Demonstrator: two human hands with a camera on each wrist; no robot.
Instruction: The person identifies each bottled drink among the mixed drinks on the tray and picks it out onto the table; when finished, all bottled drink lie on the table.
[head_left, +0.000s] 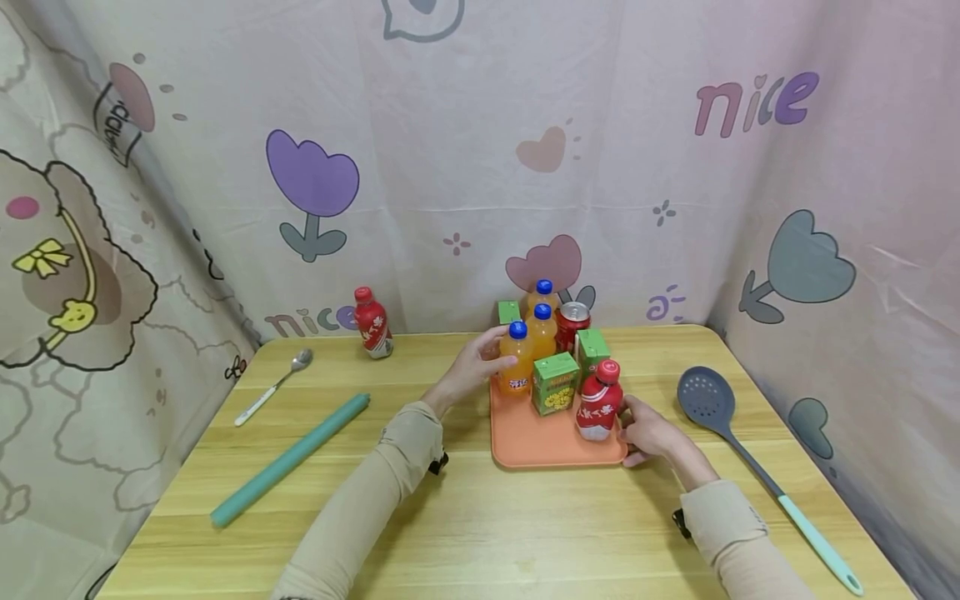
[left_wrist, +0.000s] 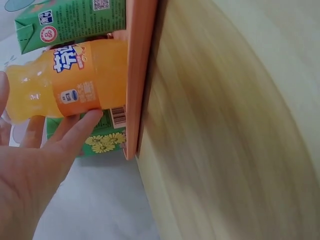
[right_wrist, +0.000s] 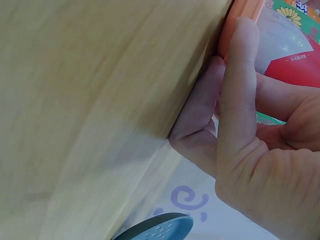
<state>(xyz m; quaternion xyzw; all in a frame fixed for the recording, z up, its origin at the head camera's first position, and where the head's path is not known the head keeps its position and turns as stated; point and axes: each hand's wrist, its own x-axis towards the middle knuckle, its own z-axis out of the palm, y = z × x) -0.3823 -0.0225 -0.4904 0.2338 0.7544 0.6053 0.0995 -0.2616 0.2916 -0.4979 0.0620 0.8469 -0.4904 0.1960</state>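
An orange tray (head_left: pixel 551 452) holds three orange soda bottles with blue caps, green drink cartons (head_left: pixel 555 385), a red can (head_left: pixel 574 321) and a red bottle (head_left: pixel 600 402). At the tray's left side, my left hand (head_left: pixel 474 367) has its thumb and fingers round the front orange soda bottle (head_left: pixel 516 367). The left wrist view shows fingertips (left_wrist: pixel 91 119) against that bottle's label, its base at the tray. My right hand (head_left: pixel 651 432) pinches the tray's front right corner, beside the red bottle; in the right wrist view the thumb and a finger lie at the rim (right_wrist: pixel 235 30).
Another red bottle (head_left: pixel 372 323) stands at the back left of the wooden table. A spoon (head_left: pixel 273 387) and a green rolled tube (head_left: pixel 291 460) lie to the left. On the right lies a slotted skimmer (head_left: pixel 765 475). Patterned curtains (head_left: pixel 450 167) enclose the back and sides.
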